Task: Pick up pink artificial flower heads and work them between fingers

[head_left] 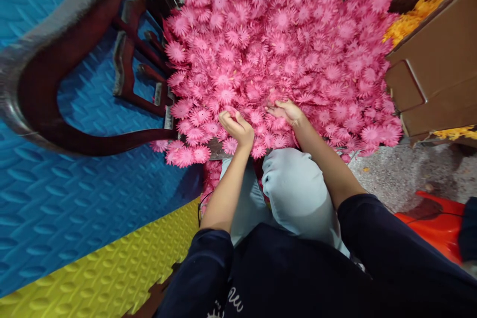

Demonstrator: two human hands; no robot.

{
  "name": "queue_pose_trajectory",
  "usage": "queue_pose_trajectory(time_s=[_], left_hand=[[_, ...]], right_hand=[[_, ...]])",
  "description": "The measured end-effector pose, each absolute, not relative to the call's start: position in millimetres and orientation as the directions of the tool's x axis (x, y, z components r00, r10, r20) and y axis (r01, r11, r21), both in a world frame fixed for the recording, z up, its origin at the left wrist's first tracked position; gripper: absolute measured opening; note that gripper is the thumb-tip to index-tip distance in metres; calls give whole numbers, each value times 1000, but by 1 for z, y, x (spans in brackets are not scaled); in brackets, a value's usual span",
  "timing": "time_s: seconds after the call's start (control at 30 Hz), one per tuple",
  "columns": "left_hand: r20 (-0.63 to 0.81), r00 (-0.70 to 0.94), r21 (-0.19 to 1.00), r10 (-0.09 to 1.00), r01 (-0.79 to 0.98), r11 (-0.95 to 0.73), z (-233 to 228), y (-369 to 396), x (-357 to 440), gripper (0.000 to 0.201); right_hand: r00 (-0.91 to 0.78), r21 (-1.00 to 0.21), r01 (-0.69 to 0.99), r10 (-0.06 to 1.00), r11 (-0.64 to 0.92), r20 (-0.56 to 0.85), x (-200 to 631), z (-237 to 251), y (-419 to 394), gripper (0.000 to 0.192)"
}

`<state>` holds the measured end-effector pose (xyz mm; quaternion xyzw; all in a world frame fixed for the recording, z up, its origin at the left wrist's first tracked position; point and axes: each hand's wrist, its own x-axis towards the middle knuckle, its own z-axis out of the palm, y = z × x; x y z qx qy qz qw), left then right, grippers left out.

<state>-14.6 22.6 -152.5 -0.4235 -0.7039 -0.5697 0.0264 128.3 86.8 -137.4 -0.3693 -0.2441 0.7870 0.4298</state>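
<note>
A large heap of pink artificial flowers (pixel 288 65) with thin, spiky petals lies in front of me. My left hand (pixel 237 128) is at the near edge of the heap. Its fingers are curled, and pink petals show at their tips, so it appears closed on a flower. Just to the right, my right hand (pixel 286 111) reaches over the heap, palm partly up. Its fingers stretch leftward and look loosely apart, close to the blossoms. Nothing can be clearly made out in it. A gap separates the two hands.
A dark carved wooden armrest (pixel 48 114) curves along the left. At right stands a cardboard box (pixel 439 59), with orange-yellow petal material (pixel 421 12) behind it. Blue mat (pixel 74 208) and yellow mat (pixel 122 258) cover the left floor. A red plastic stool (pixel 436 223) is at lower right.
</note>
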Motion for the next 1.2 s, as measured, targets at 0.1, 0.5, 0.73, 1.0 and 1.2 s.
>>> queue_pose_trajectory(time_s=[0.1, 0.5, 0.73, 1.0, 1.2], left_hand=[[461, -723, 819, 515, 570, 67, -145, 26, -16, 23], [416, -501, 895, 759, 374, -243, -69, -16, -23, 11], [568, -306, 769, 764, 527, -361, 10, -59, 9, 18], [592, -297, 665, 749, 706, -246, 25, -77, -4, 27], [612, -146, 554, 778, 781, -289, 17, -73, -11, 23]], right_hand=[[-369, -695, -535, 873, -481, -320, 127, -129, 84, 17], [-242, -871, -338, 927, -358, -287, 103, -15, 51, 17], [-161, -814, -450, 929, -368, -332, 92, 19, 4, 23], [-197, -859, -433, 958, -274, -207, 70, 30, -23, 25], [-231, -852, -454, 958, -262, -171, 79, 23, -30, 23]])
